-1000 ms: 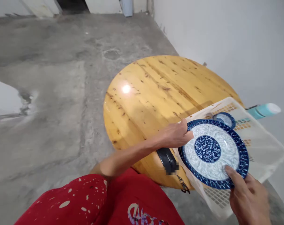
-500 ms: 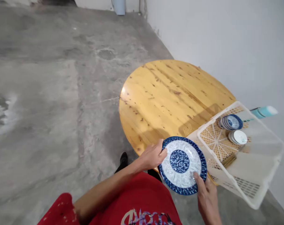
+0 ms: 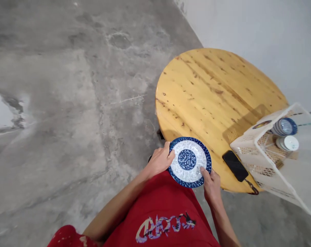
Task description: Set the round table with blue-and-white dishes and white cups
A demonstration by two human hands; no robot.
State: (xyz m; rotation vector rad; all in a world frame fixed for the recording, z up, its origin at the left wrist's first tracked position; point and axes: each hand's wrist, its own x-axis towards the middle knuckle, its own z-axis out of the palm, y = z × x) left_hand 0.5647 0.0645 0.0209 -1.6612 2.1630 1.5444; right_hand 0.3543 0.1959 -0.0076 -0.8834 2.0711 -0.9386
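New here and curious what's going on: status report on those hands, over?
Left hand and right hand: both gripping blue-rimmed plates. Plates face up, before red shirt. Black phone and white basket to the right, on table.

Just below the frame's centre, the left hand [image 3: 158, 161] and right hand [image 3: 212, 183] grip the plates [image 3: 187, 160] at opposite sides, thumbs on top (the upper one is blue-rimmed with a blue middle). Right of centre stands the round table [image 3: 209, 96], a phone [image 3: 234, 164] lying near its lower edge. At far right, the basket [image 3: 244, 145] holds bowls [image 3: 285, 127] and cups [image 3: 288, 143]; grey floor [image 3: 55, 103] spreads across the left
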